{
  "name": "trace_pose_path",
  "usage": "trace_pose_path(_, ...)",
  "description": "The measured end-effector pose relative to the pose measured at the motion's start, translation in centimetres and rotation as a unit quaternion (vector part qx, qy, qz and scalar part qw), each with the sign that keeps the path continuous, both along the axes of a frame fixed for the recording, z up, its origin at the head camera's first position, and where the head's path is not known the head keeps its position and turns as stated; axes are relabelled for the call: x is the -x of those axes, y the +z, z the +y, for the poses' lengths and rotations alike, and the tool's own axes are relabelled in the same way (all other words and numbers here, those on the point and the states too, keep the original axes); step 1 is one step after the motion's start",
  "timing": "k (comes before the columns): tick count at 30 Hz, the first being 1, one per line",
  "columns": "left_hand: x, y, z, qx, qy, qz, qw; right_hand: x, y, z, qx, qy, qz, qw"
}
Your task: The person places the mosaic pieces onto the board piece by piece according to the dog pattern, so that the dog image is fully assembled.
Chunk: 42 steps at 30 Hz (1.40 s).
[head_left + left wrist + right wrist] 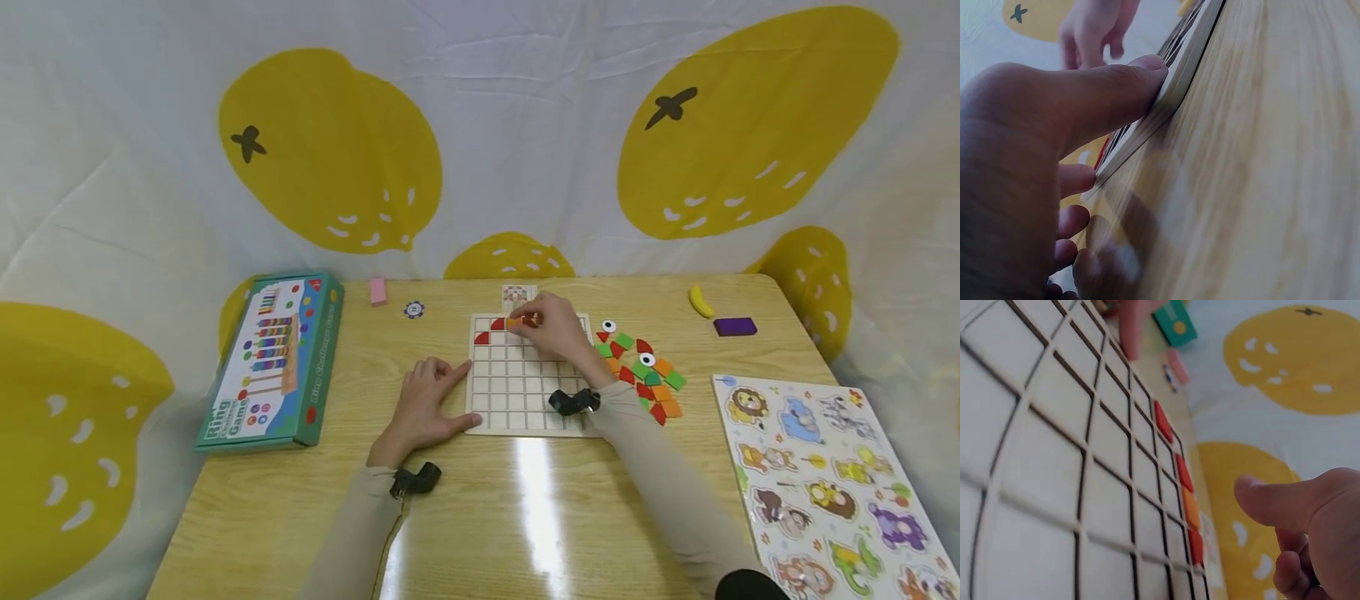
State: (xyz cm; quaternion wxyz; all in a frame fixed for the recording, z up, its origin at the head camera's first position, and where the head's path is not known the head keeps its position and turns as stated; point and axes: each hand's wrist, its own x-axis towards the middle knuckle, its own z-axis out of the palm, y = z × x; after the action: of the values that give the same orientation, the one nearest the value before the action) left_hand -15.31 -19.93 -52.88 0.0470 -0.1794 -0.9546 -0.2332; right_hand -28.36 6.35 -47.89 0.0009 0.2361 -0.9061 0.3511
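Steadying seems to be the role given to the left hand (427, 404) in the head view: its grip is spread at the left edge of the grid board (498, 387), with the thumb at the near corner and the index finger farther along, probably so that sliding is prevented. Over the board's far rows the right hand (558, 329) is held low, its fingertips beside an orange tile (513, 323) set in the far row, with red tiles (482, 338) also laid toward the board's far left corner. A picture card (515, 295) is placed just beyond the board, presumably where it can be checked at a glance, and loose tiles (642, 391) are scattered right of the board, conveniently for the right arm. Left of the board a game box (258, 367) is laid on the worktop (450, 533), apparently so that working room is left. By the left wrist view, the thumb is shown straight along the board's rim, which suggests light pressure rather than clasping. In the right wrist view, the right thumb and curled fingers are seen beyond the board's far rim, nothing visible between them, so a relaxed, unpinched grip is judged.
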Motion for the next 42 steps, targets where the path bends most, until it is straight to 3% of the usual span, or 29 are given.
trace_pose_path(4, 0.0, 0.1, 0.1, 0.004, 0.003, -0.005, 1.0, 0.2, 0.9, 5.6, 0.011, -0.029, 0.002, 1.0)
trace_pose_path(9, 0.0, 0.0, 0.1, 0.008, 0.005, -0.003, 0.9999, 0.1, 1.0, 12.1, -0.025, -0.061, -0.015, 0.998)
trace_pose_path(15, -0.1, -0.1, 0.1, 0.002, 0.009, -0.007, 0.9999, -0.6, -0.1, 16.0, -0.064, -0.064, -0.067, 0.994)
trace_pose_path(20, -0.2, -0.2, 0.0, 0.0, 0.011, -0.009, 0.9999, -1.3, -1.0, 16.5, -0.076, -0.054, -0.091, 0.991)
trace_pose_path(31, 0.0, 0.0, 0.3, 0.001, 0.007, -0.008, 0.9999, -1.7, -1.2, 17.1, -0.055, -0.073, -0.074, 0.993)
trace_pose_path(36, 0.0, -0.1, 0.2, 0.004, 0.006, -0.006, 1.0, -2.0, -0.4, 15.3, 0.027, -0.06, -0.059, 0.996)
trace_pose_path(42, 0.0, -0.2, 0.1, -0.003, 0.002, 0.001, 1.0, -1.9, -0.2, 9.7, 0.156, -0.055, -0.102, 0.981)
